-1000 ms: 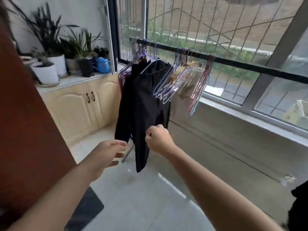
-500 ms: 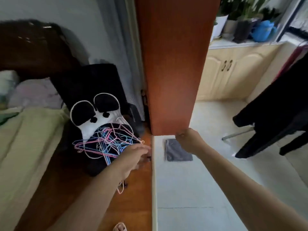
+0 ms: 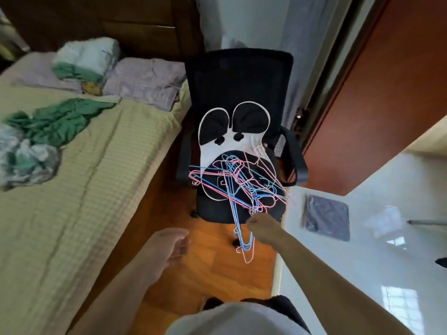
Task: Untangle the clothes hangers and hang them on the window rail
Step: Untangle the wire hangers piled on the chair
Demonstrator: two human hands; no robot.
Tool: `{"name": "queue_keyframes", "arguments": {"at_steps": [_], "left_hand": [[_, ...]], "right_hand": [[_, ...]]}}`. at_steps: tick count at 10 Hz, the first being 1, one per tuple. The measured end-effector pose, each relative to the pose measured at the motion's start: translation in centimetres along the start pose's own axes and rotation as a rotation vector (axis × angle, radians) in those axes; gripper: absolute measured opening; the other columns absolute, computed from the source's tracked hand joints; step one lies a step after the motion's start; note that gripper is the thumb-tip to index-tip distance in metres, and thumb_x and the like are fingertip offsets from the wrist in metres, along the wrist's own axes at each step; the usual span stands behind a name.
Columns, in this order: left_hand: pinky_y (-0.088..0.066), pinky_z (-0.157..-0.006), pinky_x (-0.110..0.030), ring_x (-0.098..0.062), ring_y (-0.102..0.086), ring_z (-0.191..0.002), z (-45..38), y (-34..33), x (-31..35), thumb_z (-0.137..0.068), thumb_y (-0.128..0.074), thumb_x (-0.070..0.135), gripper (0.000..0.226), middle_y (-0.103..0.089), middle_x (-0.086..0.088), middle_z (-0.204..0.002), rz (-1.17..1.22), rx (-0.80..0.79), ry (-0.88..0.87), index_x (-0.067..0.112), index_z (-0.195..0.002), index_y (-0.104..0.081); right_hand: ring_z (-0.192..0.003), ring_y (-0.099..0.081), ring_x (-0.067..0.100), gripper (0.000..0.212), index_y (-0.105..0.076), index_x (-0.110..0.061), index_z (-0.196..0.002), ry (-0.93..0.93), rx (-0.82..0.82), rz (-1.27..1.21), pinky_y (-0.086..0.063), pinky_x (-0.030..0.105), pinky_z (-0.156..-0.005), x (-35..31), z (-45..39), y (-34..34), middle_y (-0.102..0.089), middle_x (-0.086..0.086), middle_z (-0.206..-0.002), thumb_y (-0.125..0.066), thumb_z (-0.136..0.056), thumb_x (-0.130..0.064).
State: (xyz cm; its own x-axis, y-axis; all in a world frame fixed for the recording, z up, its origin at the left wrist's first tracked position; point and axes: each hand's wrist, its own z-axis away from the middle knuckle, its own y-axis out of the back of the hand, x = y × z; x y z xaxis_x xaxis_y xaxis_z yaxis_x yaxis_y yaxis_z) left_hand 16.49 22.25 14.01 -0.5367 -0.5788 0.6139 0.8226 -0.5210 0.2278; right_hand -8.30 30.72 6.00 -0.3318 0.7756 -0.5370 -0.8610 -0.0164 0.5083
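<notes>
Head view: a tangle of hangers (image 3: 242,184) waits on the chair (image 3: 239,76), right hand (image 3: 260,224) fisted at its edge, grip unclear, left hand (image 3: 169,245) loosely open.

A black office chair (image 3: 238,76) on the wooden floor (image 3: 205,269) carries a panda cushion (image 3: 227,141) and tangled hangers (image 3: 244,182), just beyond the right grip (image 3: 262,226).

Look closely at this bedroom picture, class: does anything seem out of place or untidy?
Yes. A knot of pink and blue wire hangers is heaped on the black chair, some dangling off the seat's front beside the right hand. Crumpled clothes also lie loose on the bed.
</notes>
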Motion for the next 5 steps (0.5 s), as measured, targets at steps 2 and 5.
{"name": "queue_keyframes", "arguments": {"at_steps": [2,5], "left_hand": [[-0.053,-0.1,-0.05,-0.031,-0.069,-0.106,-6.6,-1.0,3.0,-0.103,-0.057,0.018,0.019,-0.071,-0.012,-0.112,-0.026,-0.076,0.116,0.014,-0.118,-0.068],[-0.054,-0.1,-0.049,-0.03,-0.07,-0.105,-14.5,-7.3,9.0,-0.104,-0.054,0.018,0.02,-0.073,-0.013,-0.113,-0.105,-0.084,0.216,0.013,-0.118,-0.067]], "right_hand": [[-0.075,-0.064,0.005,0.018,-0.068,-0.013,-0.1,-0.209,0.063,-0.175,-0.049,0.009,-0.06,3.6,-5.5,0.8,-0.064,0.002,-0.093,-0.05,-0.099,-0.015],[-0.113,-0.062,0.035,0.031,-0.065,-0.002,-0.12,-0.372,0.01,0.024,-0.049,0.032,-0.085,8.7,-16.2,6.8,-0.059,0.009,-0.099,-0.048,-0.098,-0.015]]}}
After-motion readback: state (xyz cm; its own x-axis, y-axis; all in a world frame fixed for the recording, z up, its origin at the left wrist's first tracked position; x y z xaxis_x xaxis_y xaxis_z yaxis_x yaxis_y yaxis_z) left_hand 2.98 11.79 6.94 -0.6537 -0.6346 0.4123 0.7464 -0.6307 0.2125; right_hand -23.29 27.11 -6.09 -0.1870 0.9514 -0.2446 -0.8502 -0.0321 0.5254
